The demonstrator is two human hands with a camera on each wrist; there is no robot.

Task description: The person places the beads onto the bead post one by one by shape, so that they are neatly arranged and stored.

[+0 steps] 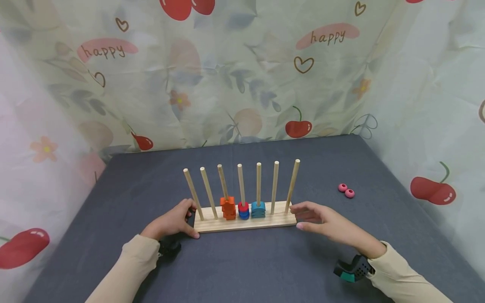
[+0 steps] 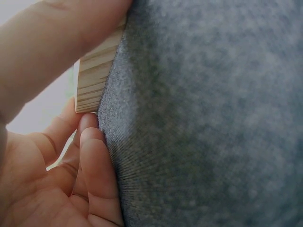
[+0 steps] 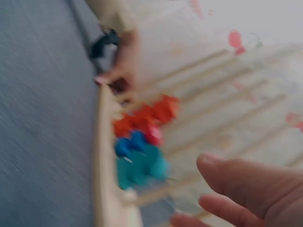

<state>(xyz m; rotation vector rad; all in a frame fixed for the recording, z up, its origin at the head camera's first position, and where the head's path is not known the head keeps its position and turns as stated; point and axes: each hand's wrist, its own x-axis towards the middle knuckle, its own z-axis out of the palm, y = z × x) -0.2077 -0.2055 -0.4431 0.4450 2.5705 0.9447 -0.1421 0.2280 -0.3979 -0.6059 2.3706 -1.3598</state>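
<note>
A wooden peg board (image 1: 246,224) with several upright pegs lies across the middle of the table. My left hand (image 1: 170,220) grips its left end, the thumb at the front corner and fingers behind; in the left wrist view the thumb crosses the board's wooden edge (image 2: 94,78). Orange pieces (image 1: 228,209) are stacked on the third peg from the left. On the fourth, a red bead (image 1: 243,206) sits above blue beads (image 1: 244,215), and teal pieces (image 1: 258,210) fill the bottom of the fifth. At the right end, my right hand (image 1: 323,219) is held with fingers loosely extended, holding nothing.
Two pink beads (image 1: 349,193) lie on the dark tabletop (image 1: 242,265), right of the board. A patterned curtain (image 1: 227,84) hangs behind the table and along both sides. Black wrist devices (image 1: 354,268) are worn at both wrists.
</note>
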